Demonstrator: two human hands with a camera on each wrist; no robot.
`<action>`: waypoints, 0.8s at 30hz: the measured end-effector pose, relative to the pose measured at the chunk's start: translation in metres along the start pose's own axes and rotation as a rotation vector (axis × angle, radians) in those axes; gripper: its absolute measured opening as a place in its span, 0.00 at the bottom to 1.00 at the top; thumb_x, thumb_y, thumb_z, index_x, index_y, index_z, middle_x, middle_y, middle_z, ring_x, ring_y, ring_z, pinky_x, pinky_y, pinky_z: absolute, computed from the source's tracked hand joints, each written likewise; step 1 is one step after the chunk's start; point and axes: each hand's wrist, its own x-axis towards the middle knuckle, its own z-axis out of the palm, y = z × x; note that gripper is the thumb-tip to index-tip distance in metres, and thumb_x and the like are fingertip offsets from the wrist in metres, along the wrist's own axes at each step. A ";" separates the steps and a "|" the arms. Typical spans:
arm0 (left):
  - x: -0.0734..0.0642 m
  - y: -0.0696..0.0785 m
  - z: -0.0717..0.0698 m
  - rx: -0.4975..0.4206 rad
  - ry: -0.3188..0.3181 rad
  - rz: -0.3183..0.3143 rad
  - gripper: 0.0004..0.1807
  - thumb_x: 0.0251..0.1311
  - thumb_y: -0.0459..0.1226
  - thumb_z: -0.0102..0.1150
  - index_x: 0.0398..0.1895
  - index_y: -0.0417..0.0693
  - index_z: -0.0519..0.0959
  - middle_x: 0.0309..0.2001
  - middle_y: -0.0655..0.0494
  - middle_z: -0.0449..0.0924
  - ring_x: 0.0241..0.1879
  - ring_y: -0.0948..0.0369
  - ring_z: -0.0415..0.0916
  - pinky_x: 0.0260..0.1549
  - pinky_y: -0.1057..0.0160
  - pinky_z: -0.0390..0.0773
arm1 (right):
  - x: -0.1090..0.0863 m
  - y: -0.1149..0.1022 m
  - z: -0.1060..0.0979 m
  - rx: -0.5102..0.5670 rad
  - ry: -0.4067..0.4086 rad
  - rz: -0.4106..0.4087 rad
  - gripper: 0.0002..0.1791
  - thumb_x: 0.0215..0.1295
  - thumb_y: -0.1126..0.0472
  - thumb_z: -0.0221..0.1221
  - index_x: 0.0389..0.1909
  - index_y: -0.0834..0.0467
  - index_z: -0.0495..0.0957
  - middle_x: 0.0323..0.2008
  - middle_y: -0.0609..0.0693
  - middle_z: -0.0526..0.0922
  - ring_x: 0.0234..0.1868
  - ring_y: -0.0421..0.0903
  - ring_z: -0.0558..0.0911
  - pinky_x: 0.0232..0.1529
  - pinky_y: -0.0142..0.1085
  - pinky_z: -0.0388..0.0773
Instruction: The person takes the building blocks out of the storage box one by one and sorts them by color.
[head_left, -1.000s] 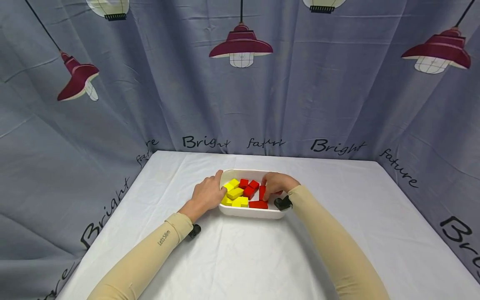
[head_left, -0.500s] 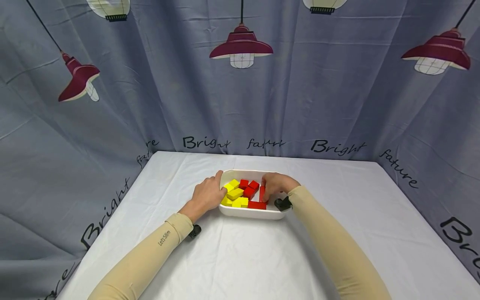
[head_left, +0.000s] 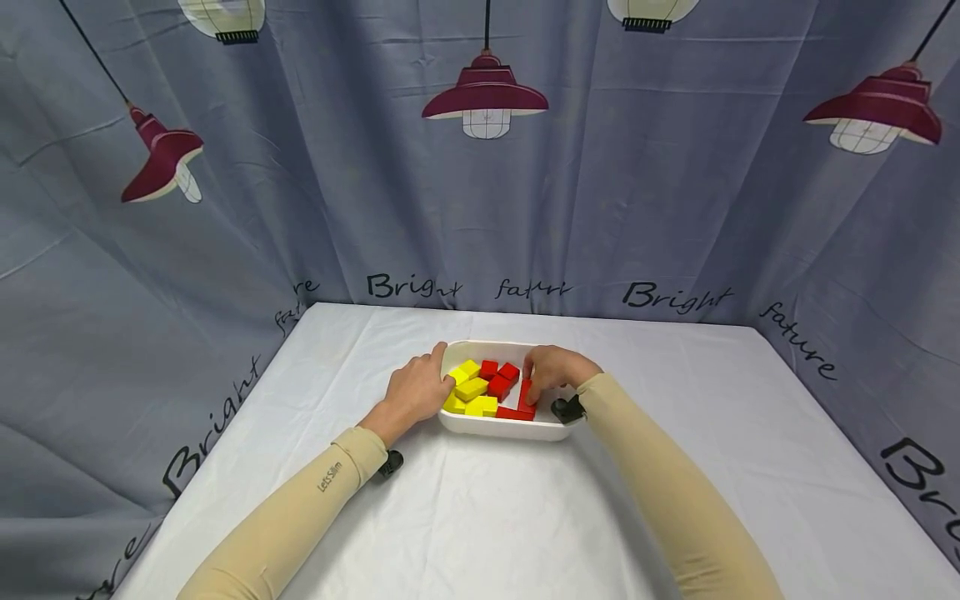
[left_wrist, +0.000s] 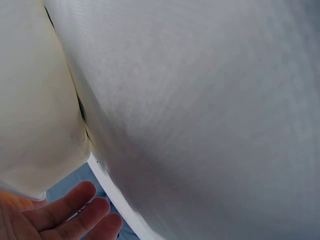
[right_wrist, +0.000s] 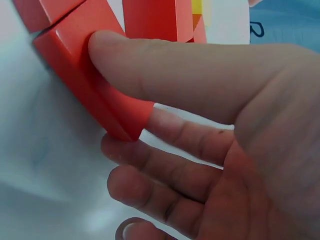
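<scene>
A white oblong container sits on the table and holds yellow blocks on the left and red blocks towards the right. My left hand grips its left end, thumb over the rim; in the left wrist view the other fingers lie beyond its outer wall. Inside the right part, my right hand pinches a red rectangular block, thumb on its face and fingertips at its near end. That block's far end meets another red block lying along the front wall.
White cloth covers the table. A grey-blue curtain printed with lamps and lettering hangs behind it and at both sides. Small black wrist cameras sit below the left cuff and by the right cuff.
My right hand has shifted the pinched red block slightly towards the front, up to the front red block, which has slid a little left. The left hand stays at the container's end.
</scene>
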 end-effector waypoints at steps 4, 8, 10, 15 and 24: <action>0.000 0.001 0.000 0.001 0.003 0.004 0.37 0.67 0.48 0.47 0.78 0.50 0.56 0.62 0.44 0.78 0.57 0.50 0.78 0.51 0.46 0.79 | -0.001 0.002 -0.002 -0.001 -0.006 -0.006 0.20 0.52 0.59 0.72 0.47 0.52 0.80 0.43 0.53 0.75 0.40 0.50 0.75 0.38 0.39 0.72; 0.000 0.001 0.000 0.001 0.004 0.003 0.37 0.67 0.47 0.47 0.78 0.50 0.56 0.62 0.44 0.78 0.57 0.50 0.78 0.51 0.46 0.79 | -0.002 0.004 -0.006 -0.001 -0.032 -0.015 0.19 0.54 0.59 0.70 0.49 0.49 0.81 0.49 0.53 0.74 0.42 0.50 0.76 0.42 0.40 0.75; 0.000 0.001 0.000 -0.003 0.003 0.002 0.37 0.67 0.47 0.47 0.78 0.50 0.56 0.62 0.44 0.78 0.57 0.50 0.78 0.51 0.46 0.79 | -0.004 0.006 -0.009 -0.007 -0.050 -0.036 0.18 0.56 0.59 0.69 0.49 0.49 0.82 0.46 0.53 0.76 0.40 0.49 0.76 0.42 0.41 0.76; 0.001 0.000 0.001 -0.009 0.002 0.005 0.37 0.67 0.48 0.47 0.78 0.50 0.56 0.62 0.44 0.77 0.58 0.50 0.78 0.51 0.46 0.79 | -0.007 0.012 -0.015 0.016 -0.076 -0.108 0.18 0.58 0.64 0.66 0.51 0.50 0.84 0.31 0.52 0.78 0.31 0.47 0.76 0.36 0.38 0.76; 0.002 0.000 0.002 0.001 0.004 -0.004 0.37 0.68 0.47 0.47 0.79 0.50 0.56 0.63 0.44 0.77 0.58 0.50 0.78 0.51 0.46 0.79 | -0.010 0.022 -0.021 0.063 -0.093 -0.195 0.14 0.62 0.63 0.66 0.49 0.53 0.84 0.29 0.50 0.80 0.26 0.46 0.75 0.31 0.34 0.74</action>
